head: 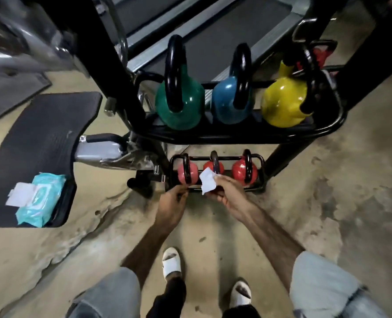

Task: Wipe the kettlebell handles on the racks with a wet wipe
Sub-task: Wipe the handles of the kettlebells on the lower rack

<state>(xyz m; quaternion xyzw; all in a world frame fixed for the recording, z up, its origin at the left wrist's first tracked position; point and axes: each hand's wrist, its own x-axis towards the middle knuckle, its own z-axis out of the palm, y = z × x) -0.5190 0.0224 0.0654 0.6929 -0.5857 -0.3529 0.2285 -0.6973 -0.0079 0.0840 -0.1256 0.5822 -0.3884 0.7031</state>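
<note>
A black two-tier rack holds kettlebells with black handles. On the upper tier stand a green kettlebell, a blue kettlebell and a yellow kettlebell. On the low tier sit three small red kettlebells. My right hand pinches a white wet wipe in front of the middle red kettlebell's handle. My left hand hovers beside it at the low tier's front rail, fingers curled, holding nothing that I can see.
A teal pack of wet wipes with one wipe sticking out lies on a black padded seat at the left. A treadmill stands behind the rack. My sandalled feet stand on the concrete floor.
</note>
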